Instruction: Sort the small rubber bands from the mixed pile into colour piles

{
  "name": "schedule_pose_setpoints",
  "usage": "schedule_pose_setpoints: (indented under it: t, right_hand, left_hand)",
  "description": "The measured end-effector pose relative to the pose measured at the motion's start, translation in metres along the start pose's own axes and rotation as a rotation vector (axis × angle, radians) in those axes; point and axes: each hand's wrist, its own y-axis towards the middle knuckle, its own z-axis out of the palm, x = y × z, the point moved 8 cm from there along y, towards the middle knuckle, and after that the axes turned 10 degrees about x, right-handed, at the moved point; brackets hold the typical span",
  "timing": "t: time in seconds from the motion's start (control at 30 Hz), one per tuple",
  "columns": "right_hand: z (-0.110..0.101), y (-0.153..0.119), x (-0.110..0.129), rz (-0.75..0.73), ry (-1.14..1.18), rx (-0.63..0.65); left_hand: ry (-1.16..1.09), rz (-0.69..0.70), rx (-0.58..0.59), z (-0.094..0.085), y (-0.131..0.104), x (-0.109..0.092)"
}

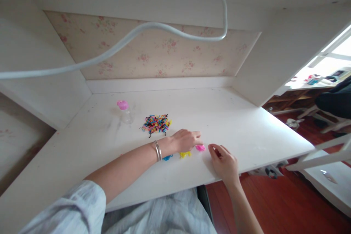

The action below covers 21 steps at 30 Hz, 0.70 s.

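Note:
My left hand [186,140], with a silver bracelet at its wrist, reaches over the white desk, its fingertips at a small pink pile [200,148]. Its index finger stretches apart from the others, and nothing shows held in it. To the right of that pile, my right hand [225,161] is closed, thumb against curled fingers; anything inside is hidden. Under my left hand lies a yellow pile [185,154], with a blue pile [167,157] beside the bracelet. A heap of mixed small coloured bands [156,124] lies further back.
A clear bottle [127,117] with a pink top stands at the back left of the desk [131,179]. A white cable [153,25] crosses the view above. Side panels flank the desk, and a white chair [320,161] is at the right.

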Motion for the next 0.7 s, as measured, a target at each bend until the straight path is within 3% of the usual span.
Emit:
schedule_pose_setpoints:
  t: [0.13,0.23,0.33,0.43,0.57,0.63,0.7]
  right_hand:
    - [0.0,0.0,-0.001,-0.004,0.003,-0.002]
    - [0.0,-0.001,-0.001,0.006,0.002,-0.004]
    - [0.0,0.0,-0.002,0.028,0.01,0.019]
    - [0.001,0.002,-0.008,0.076,0.061,0.043]
    - [0.003,0.006,-0.028,0.213,0.18,0.073]
    - [0.003,0.009,-0.033,0.27,0.233,0.079]
    - [0.0,0.014,-0.026,0.274,0.267,0.08]
  left_hand:
    - [-0.013,-0.064,-0.051,-0.016,-0.016,0.011]
    - [-0.044,-0.129,-0.121,-0.036,-0.043,0.027]
    - [-0.173,-0.267,-0.293,-0.061,-0.094,0.053]
    - [-0.309,-0.433,-0.447,-0.073,-0.163,0.077]
    - [-0.497,-0.818,-0.56,-0.047,-0.274,0.096]
    - [-0.629,-1.018,-0.643,-0.018,-0.327,0.096]
    - [-0.782,-1.179,-0.655,0.02,-0.364,0.089]
